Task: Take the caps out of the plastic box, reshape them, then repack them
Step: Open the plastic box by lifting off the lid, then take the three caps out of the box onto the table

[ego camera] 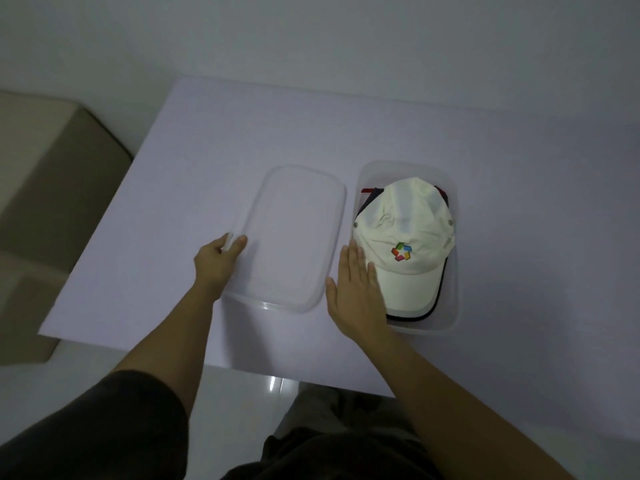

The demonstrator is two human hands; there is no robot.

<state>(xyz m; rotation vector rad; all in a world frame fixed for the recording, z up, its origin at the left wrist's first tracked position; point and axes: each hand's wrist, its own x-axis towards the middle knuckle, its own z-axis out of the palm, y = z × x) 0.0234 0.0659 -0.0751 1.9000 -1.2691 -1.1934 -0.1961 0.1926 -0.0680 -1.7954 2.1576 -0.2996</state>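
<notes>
Lid (pixel 294 237), left edge gripped by left hand (pixel 216 261), lies beside box (pixel 454 317) of caps (pixel 405 220) near tabletop's (pixel 346 126) front edge; right hand (pixel 353 289) rests flat, fingers straight, on box's left rim.

Looks like a room in a home, dimly lit. A plain white wall (pixel 311 36) rises right behind the far edge of the pale lilac bench (pixel 311 133). Left of the bench sits a beige cushioned seat (pixel 52 150), sofa-like, with soft rounded edges. Below the bench's near edge, glossy pale floor tiles (pixel 242 379) catch a glint of light. Domestic furniture, domestic finish.
</notes>
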